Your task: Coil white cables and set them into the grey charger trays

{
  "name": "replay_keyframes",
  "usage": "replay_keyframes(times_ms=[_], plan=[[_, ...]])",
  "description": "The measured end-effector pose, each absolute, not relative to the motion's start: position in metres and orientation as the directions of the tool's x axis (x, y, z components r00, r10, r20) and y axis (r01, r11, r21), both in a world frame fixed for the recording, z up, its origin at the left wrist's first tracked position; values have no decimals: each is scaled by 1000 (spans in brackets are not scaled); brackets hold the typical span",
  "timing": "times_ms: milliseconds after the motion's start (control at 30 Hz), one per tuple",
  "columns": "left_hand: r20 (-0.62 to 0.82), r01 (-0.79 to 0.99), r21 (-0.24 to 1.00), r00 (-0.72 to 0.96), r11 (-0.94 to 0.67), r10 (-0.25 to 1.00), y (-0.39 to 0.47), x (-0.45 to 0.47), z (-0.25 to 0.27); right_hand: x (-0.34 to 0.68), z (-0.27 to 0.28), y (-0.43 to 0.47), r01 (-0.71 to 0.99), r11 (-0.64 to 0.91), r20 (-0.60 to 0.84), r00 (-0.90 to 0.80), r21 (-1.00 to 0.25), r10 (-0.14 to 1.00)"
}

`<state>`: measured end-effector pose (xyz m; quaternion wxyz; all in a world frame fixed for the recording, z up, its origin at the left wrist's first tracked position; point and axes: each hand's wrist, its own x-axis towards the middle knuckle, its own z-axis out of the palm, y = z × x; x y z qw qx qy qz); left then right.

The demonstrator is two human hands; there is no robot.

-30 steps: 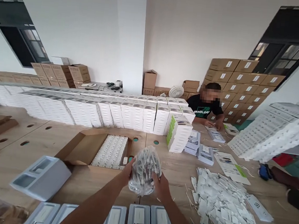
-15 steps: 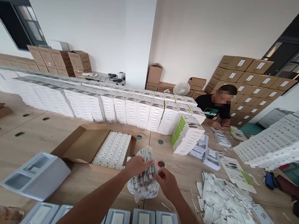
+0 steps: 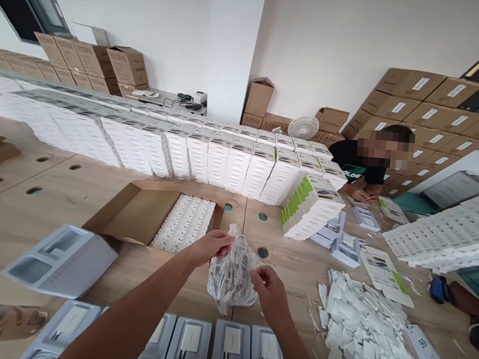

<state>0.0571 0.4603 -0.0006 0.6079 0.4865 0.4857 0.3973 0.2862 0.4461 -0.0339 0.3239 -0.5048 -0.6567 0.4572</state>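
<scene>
A clear plastic bag [image 3: 232, 275] full of white cables hangs above the wooden table [image 3: 15, 220], just in front of me. My left hand [image 3: 210, 246] pinches the bag's top edge at the upper left. My right hand [image 3: 269, 289] grips the bag's right side with thumb and fingers. Below the bag a row of grey trays [image 3: 223, 347], each with a white insert, lines the near table edge.
An open cardboard box [image 3: 143, 215] of white parts lies left of the bag, a grey moulded tray [image 3: 60, 258] beside it. Stacks of white boxes [image 3: 207, 159] run across the table. A heap of white packets [image 3: 365, 327] lies right. A person [image 3: 365, 169] works at the far right.
My hands went from cupping the bag's lower sides to holding its top and right side. The bag now hangs lower and nearer. The view tilted down and left.
</scene>
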Motion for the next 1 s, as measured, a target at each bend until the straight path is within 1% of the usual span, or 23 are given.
replay_keyframes(times_ms=[67, 133, 167, 200, 233, 267, 333, 367, 433, 500, 567, 600, 633, 700, 733, 767, 800, 900, 967, 1000], plan=[[-196, -41, 976, 257, 214, 946, 458, 57, 3, 278, -25, 444, 445, 183, 71, -257, -876, 964], [-197, -47, 974, 287, 220, 937, 458, 60, 3, 269, -19, 446, 491, 304, 163, -310, -816, 937], [-200, -45, 974, 290, 222, 936, 458, 60, 2, 266, -18, 449, 490, 341, 179, -347, -802, 921], [-203, -42, 974, 282, 224, 938, 458, 60, 1, 264, -18, 453, 472, 345, 179, -361, -811, 915], [-207, -37, 974, 263, 224, 942, 457, 59, 0, 264, -20, 458, 438, 316, 164, -350, -842, 922], [-212, -30, 974, 237, 225, 948, 456, 56, -2, 266, -23, 463, 384, 255, 130, -323, -887, 938], [-227, -2, 973, 184, 231, 956, 448, 49, -5, 275, -32, 472, 221, 66, 7, -259, -973, 966], [-242, 21, 970, 168, 242, 956, 441, 46, -6, 280, -36, 475, 131, -33, -64, -248, -991, 967], [-277, 85, 960, 149, 267, 949, 425, 42, -9, 289, -43, 477, -7, -185, -176, -261, -983, 949], [-298, 140, 950, 126, 280, 946, 406, 43, -12, 295, -45, 475, -75, -260, -232, -266, -963, 936], [-289, 224, 938, 90, 263, 953, 388, 51, -16, 295, -44, 471, -99, -288, -256, -255, -953, 933], [-276, 306, 921, 68, 243, 959, 381, 57, -18, 294, -43, 468, -103, -294, -262, -247, -950, 933], [-254, 416, 884, 46, 212, 966, 374, 64, -21, 293, -41, 466, -106, -298, -267, -238, -949, 934], [-189, 633, 762, 15, 137, 982, 362, 80, -28, 290, -38, 463, -111, -303, -273, -226, -946, 935], [-156, 700, 706, 8, 106, 988, 358, 90, -31, 289, -38, 461, -117, -304, -272, -226, -946, 935], [-128, 730, 678, 4, 85, 992, 354, 100, -33, 290, -38, 461, -127, -303, -270, -225, -944, 936], [-106, 735, 674, 5, 68, 994, 351, 110, -34, 292, -39, 460, -140, -305, -271, -218, -942, 937], [-54, 695, 718, 3, 37, 999, 344, 139, -31, 309, -47, 466, -181, -307, -280, -161, -934, 947], [6, 609, 793, 14, -13, 1000, 341, 154, -28, 330, -56, 477, -188, -315, -302, -93, -930, 949], [33, 533, 846, 16, -37, 999, 340, 160, -29, 343, -61, 484, -165, -313, -310, -48, -935, 950]])
